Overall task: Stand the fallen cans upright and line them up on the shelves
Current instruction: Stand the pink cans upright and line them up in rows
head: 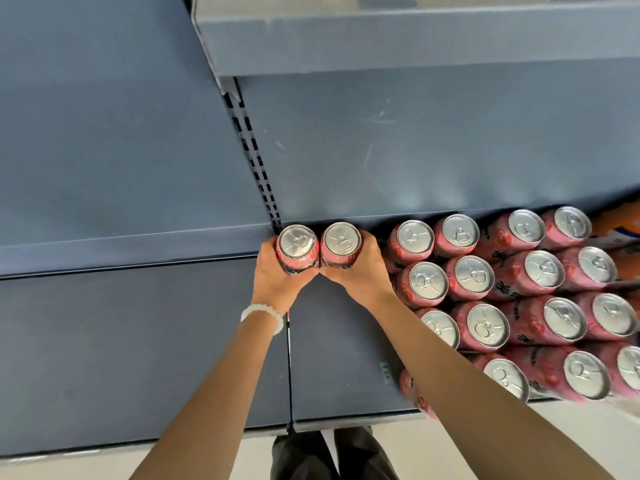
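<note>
Two pink cans stand upright side by side at the back left corner of the grey shelf [332,358]. My left hand [273,275] grips the left can [298,242]. My right hand [360,268] grips the right can [341,239]. The two cans touch each other, and both hands' thumbs meet in front of them. To the right, several upright pink cans [474,275] stand in rows reaching from the back wall to the shelf's front edge. My right forearm hides part of the nearest ones.
A slotted upright post [254,157] runs up the back wall just left of the held cans. Another grey shelf [398,36] hangs overhead. Orange packaging [620,226] shows at the far right. Bare shelf surface lies between my arms, and a separate bare shelf [138,341] lies left.
</note>
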